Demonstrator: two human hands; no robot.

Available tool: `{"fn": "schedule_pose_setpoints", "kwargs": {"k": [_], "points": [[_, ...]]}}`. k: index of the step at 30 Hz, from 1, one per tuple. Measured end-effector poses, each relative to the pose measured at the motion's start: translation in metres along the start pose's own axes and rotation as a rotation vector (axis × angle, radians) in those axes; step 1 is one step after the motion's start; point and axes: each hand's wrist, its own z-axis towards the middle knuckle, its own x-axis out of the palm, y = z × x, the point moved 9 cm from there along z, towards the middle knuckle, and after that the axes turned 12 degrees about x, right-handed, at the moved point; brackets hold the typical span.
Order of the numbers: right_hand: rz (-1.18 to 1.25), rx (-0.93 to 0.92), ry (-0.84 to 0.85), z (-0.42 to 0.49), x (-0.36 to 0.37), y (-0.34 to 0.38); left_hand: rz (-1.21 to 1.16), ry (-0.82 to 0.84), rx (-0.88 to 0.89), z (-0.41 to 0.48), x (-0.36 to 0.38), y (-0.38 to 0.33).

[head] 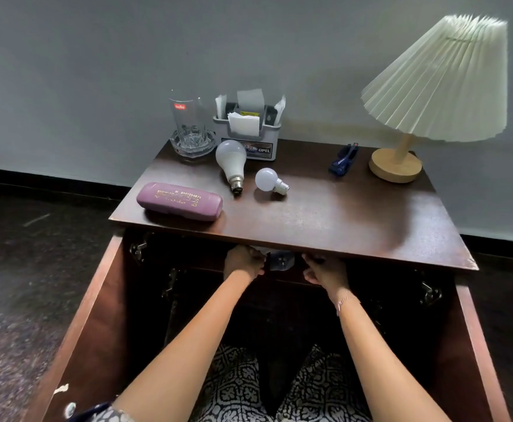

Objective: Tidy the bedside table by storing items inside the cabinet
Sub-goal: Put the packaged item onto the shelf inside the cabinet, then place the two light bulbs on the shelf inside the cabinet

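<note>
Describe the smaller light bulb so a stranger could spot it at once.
Start at the dark wooden bedside table, whose pleated lamp stands at the right rear. Two white bulbs lie near the middle. The smaller bulb is the right-hand one: a round globe with a short cap, unlike the taller pear-shaped larger bulb to its left.

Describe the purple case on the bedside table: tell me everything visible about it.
The purple case is a long, rounded, closed box that looks like hard matte plastic, with gold lettering on its lid, too small to read. A seam runs along its front side. It lies flat near the front left corner of the wooden table top, lengthwise along the front edge. Only the table touches it; the large bulb lies behind its right end, apart.
</note>
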Motion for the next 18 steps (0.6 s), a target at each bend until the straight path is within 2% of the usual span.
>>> {"fn": "schedule_pose_setpoints", "kwargs": {"k": [3, 7, 10, 15, 18], "points": [[-0.033, -0.06, -0.074, -0.025, -0.004, 0.003, 0.009, 0.041, 0.073, -0.014, 0.001, -0.015], [-0.135, -0.239, -0.127, -0.072, -0.005, 0.024, 0.115, 0.136, 0.232, -0.038, -0.004, -0.042], [-0.177, -0.31, -0.094, -0.104, -0.004, 0.039, 0.237, 0.127, 0.32, -0.053, -0.016, -0.061], [-0.054, -0.335, 0.027, -0.133, -0.001, 0.049, 0.056, 0.226, 0.33, -0.072, -0.02, -0.091], [0.022, -0.36, 0.08, -0.141, -0.002, 0.063, -0.041, 0.231, 0.348, -0.079, -0.025, -0.112]]}}
